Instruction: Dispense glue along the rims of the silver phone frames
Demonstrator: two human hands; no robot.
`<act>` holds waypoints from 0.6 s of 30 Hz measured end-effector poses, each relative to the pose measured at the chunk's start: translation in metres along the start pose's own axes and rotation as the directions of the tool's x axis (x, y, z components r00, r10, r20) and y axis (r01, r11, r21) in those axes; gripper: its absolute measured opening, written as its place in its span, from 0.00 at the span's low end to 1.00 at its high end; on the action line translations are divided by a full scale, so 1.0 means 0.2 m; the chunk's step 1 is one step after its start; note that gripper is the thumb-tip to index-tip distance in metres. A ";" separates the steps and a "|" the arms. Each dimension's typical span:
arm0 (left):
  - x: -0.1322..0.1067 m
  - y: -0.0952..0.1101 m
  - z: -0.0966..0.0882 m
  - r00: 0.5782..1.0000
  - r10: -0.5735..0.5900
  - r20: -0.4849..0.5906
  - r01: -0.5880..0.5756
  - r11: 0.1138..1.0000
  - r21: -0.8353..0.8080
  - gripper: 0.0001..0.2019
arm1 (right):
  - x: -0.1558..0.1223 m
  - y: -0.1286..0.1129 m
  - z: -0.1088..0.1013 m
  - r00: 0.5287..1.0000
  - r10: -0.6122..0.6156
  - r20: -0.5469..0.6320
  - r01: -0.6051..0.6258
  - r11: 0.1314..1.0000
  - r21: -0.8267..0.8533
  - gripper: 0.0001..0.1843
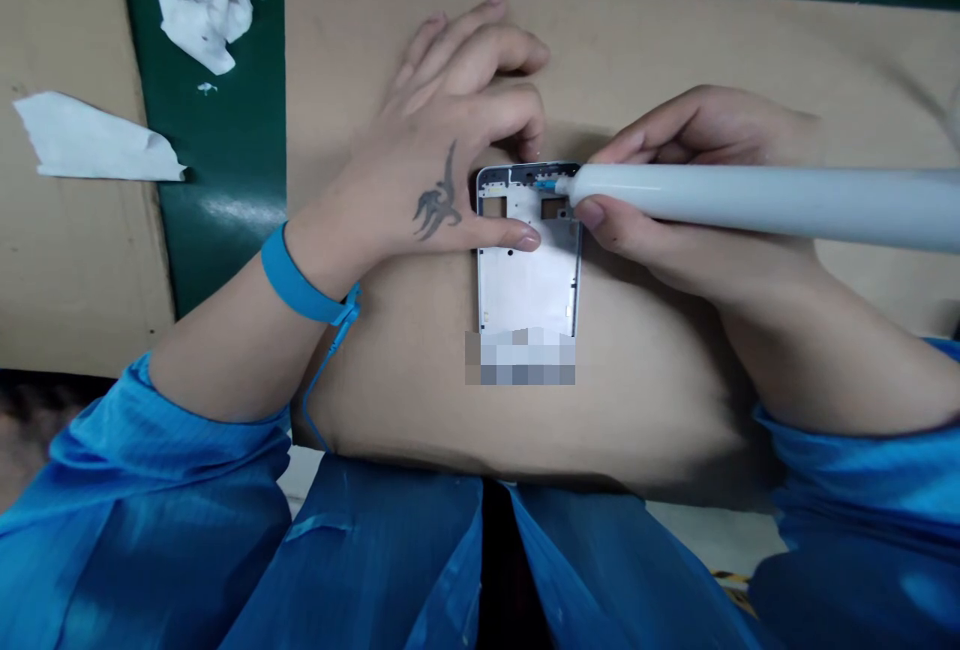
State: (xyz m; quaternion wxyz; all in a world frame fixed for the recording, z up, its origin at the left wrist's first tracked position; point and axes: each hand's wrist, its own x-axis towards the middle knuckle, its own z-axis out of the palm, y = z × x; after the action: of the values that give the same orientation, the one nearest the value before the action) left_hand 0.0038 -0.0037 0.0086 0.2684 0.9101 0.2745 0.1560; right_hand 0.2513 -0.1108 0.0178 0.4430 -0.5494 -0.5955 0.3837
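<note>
A silvery phone frame (529, 280) lies on the brown cardboard, its top edge away from me and its lower end blurred by pixel blocks. My left hand (457, 130) steadies it: the thumb rests flat on the metal, while the bent index finger comes down by the top edge. Between the thumb and fingers of my right hand (675, 190) is a thick white tube (750, 200), held nearly level. Its thin blue nozzle (547, 184) points left, at or just above the frame's dark upper strip. Whether the nozzle touches cannot be told.
Under the work, a cardboard sheet (360, 20) covers part of a green tabletop (225, 230). Crumpled white paper (206, 10) and a flat white scrap (94, 135) lie at the left. From the blue wristband (300, 280), a thin cord (311, 400) runs down beside my left forearm.
</note>
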 end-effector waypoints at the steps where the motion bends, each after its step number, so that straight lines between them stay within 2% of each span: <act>1: 0.00 0.01 0.00 1.000 -0.004 0.002 0.004 1.000 -0.002 0.29 | 0.00 0.00 -0.01 1.000 0.003 0.020 -0.002 1.000 -0.017 0.22; 4: 0.00 0.02 -0.02 1.000 -0.020 0.022 0.020 1.000 -0.011 0.28 | 0.00 -0.01 -0.02 0.998 0.024 0.055 -0.021 0.998 -0.063 0.19; 8: 0.01 0.02 -0.02 1.000 -0.017 0.015 0.018 0.999 -0.027 0.27 | 0.00 -0.02 -0.01 0.999 0.036 -0.015 -0.036 0.999 -0.040 0.21; 11: 0.01 0.00 0.00 1.000 0.000 0.003 0.000 1.000 -0.026 0.30 | 0.00 -0.02 0.00 1.000 0.023 -0.016 -0.024 0.999 -0.044 0.18; 15: 0.00 -0.01 0.02 1.000 0.009 -0.021 -0.009 1.000 -0.011 0.33 | 0.00 -0.01 0.00 1.000 0.016 -0.018 -0.017 1.000 -0.012 0.23; 18: 0.00 0.00 0.00 1.000 0.006 0.007 -0.006 1.000 -0.013 0.35 | 0.00 0.00 0.00 1.000 -0.006 -0.010 0.006 1.000 -0.013 0.24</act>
State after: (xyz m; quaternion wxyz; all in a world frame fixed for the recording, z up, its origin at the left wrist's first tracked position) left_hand 0.0048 -0.0045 0.0084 0.2745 0.9097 0.2700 0.1555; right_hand 0.2511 -0.1098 0.0168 0.4437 -0.5524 -0.5974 0.3757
